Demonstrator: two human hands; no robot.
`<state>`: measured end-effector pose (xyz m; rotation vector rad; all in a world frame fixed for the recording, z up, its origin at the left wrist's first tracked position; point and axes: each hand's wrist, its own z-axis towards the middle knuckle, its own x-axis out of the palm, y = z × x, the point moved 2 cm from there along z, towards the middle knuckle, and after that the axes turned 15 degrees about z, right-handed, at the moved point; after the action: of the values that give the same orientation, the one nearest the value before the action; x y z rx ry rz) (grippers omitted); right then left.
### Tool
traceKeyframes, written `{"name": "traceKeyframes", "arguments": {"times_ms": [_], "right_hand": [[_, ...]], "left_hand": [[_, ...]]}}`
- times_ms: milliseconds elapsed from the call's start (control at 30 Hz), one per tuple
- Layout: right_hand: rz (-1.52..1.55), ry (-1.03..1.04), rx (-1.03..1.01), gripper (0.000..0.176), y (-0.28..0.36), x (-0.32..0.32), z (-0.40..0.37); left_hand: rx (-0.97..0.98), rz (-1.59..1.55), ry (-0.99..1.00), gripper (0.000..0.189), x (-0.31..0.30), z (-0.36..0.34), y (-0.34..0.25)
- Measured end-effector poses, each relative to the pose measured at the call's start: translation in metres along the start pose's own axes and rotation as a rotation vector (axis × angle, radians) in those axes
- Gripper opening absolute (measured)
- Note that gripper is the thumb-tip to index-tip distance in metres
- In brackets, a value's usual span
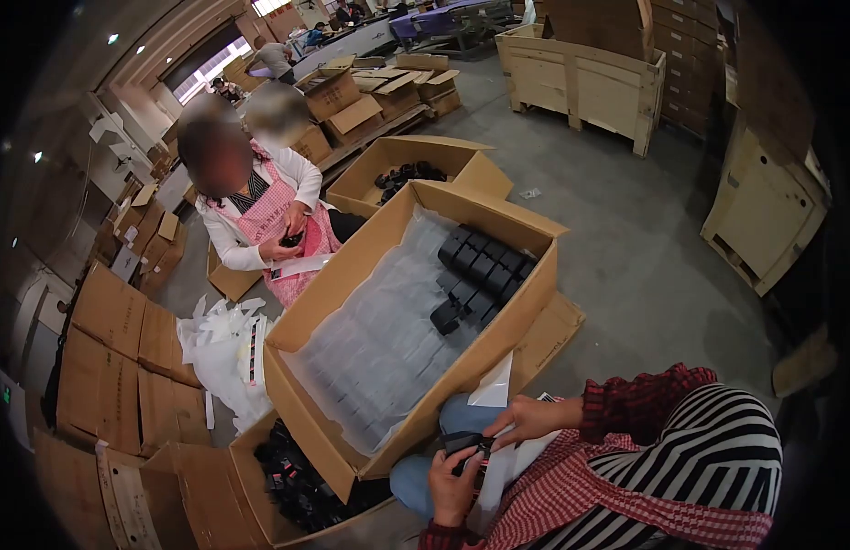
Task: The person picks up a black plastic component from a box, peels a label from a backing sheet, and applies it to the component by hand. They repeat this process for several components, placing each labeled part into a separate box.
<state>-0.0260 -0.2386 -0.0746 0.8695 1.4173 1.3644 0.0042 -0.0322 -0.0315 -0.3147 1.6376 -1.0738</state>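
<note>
My left hand (452, 483) is closed around a small black plastic part (463, 444) above my lap. The fingers of my right hand (532, 419) are bent together against the near end of the same part; whether something small is pinched there cannot be seen. White label sheets (507, 466) lie across my lap under the hands. Just beyond my knees stands a large open carton (406, 440), lined with translucent plastic film (351, 339). Rows of black plastic parts (484, 275) sit at its right end.
Below the carton's left side, an open box (251, 449) holds loose black parts. White plastic scraps (225, 353) lie beside it. Across the carton, a co-worker in a pink apron (269, 215) handles a black part. Wooden crates (581, 78) and stacked cartons (109, 357) stand around.
</note>
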Motion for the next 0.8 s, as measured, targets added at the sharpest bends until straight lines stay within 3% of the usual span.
{"name": "traceKeyframes", "arguments": {"times_ms": [100,167,267,300,367,467,500,567,800], "right_hand": [[-0.008,0.041,-0.015,0.036,0.003,0.000,0.006],[-0.361,0.068,-0.359,0.035,0.024,-0.003,0.010],[-0.345,-0.010,-0.438,0.036,0.045,-0.002,0.013],[-0.344,-0.009,-0.437,0.036,0.043,-0.001,0.012],[-0.240,0.053,-0.176,0.035,0.034,0.003,0.013],[-0.124,0.027,-0.134,0.034,0.032,0.005,0.010],[-0.123,0.035,-0.135,0.034,0.028,0.007,0.010],[-0.055,-0.102,-0.338,0.026,0.022,0.008,0.007],[-0.170,-0.017,-0.309,0.017,0.013,0.010,0.002]], "left_hand": [[-0.058,0.040,0.025,0.021,-0.002,0.000,-0.001],[-0.095,0.090,0.052,0.022,-0.002,-0.001,0.002],[-0.101,0.095,0.088,0.023,0.000,-0.001,0.006],[-0.104,0.042,0.092,0.023,0.001,-0.001,0.007],[-0.113,-0.008,0.090,0.024,0.001,-0.002,0.008],[-0.167,0.006,0.124,0.025,0.001,-0.003,0.009],[-0.172,-0.014,0.116,0.024,0.001,-0.004,0.009],[-0.179,-0.039,0.100,0.023,0.002,-0.006,0.011],[-0.237,-0.038,0.067,0.026,0.014,-0.030,0.034]]}}
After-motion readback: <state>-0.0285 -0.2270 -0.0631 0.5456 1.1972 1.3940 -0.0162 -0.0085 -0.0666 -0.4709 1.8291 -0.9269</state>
